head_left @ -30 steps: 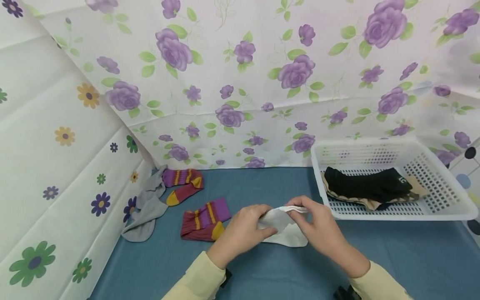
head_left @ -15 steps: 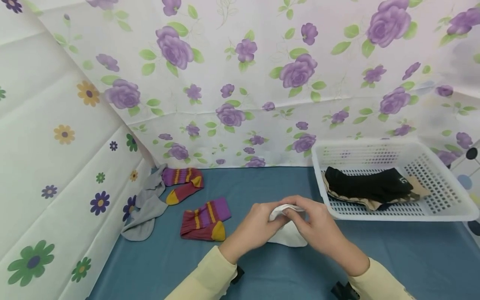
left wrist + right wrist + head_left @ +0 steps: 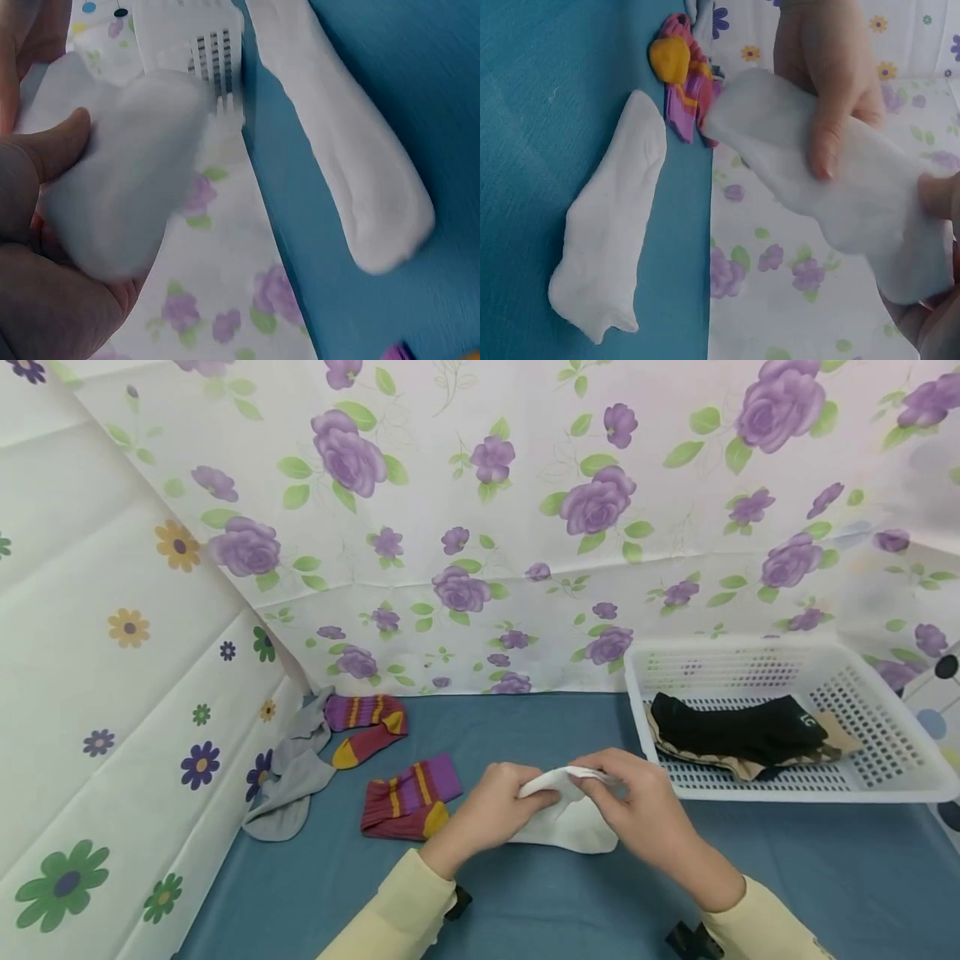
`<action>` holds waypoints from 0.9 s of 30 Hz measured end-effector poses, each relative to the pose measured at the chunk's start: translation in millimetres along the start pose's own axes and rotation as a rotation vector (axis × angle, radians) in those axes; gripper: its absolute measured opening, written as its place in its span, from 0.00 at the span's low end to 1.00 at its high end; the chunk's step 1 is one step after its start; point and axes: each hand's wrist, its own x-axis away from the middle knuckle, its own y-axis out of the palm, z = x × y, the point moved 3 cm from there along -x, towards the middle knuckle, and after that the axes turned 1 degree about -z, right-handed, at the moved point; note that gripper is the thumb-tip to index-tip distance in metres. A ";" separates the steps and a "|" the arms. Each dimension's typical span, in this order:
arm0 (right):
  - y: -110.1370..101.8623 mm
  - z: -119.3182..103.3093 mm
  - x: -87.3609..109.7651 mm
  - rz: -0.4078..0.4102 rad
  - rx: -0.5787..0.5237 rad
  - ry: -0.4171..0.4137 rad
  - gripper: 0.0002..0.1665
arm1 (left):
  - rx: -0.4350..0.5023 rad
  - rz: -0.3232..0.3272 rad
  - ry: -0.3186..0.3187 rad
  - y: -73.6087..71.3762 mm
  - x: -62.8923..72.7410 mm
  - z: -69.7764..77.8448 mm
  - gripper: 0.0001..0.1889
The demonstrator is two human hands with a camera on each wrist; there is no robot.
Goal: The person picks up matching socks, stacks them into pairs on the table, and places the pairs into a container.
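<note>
Both hands pinch one white sock (image 3: 551,781) held just above the blue surface near its front-middle: left hand (image 3: 487,814) grips one end, right hand (image 3: 645,814) the other, thumbs on top. Its mate, a second white sock (image 3: 573,827), lies flat right below. To do this cleanly I'd keep the held one taut, line up cuff and toe over the mate before lowering; the white basket (image 3: 885,777) sits at the right edge.
</note>
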 end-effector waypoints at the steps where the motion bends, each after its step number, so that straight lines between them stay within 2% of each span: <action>1: -1.0 1.3 0.7 0.027 0.014 0.014 0.09 | 0.001 0.005 -0.014 -3.4 1.6 -2.9 0.08; 4: -3.6 5.1 2.9 0.086 0.043 0.044 0.09 | 0.012 0.032 -0.051 -14.7 7.5 -12.2 0.07; 9: -4.8 9.2 6.3 0.119 0.060 0.039 0.12 | 0.056 0.091 -0.081 -30.3 15.2 -26.6 0.05; 14: -4.5 13.2 9.6 0.112 0.057 0.038 0.13 | 0.129 0.120 -0.105 -41.6 21.5 -24.1 0.05; 20: -3.7 19.0 14.9 0.123 0.106 0.089 0.15 | 0.266 0.128 -0.172 -53.6 31.4 -12.5 0.07; 23: -0.1 22.8 19.9 0.116 0.121 0.145 0.14 | 0.310 0.115 -0.186 -53.6 33.7 -17.0 0.09; 27: 4.8 27.4 25.6 0.107 0.119 0.195 0.11 | 0.381 0.073 -0.178 -49.0 35.4 -31.9 0.11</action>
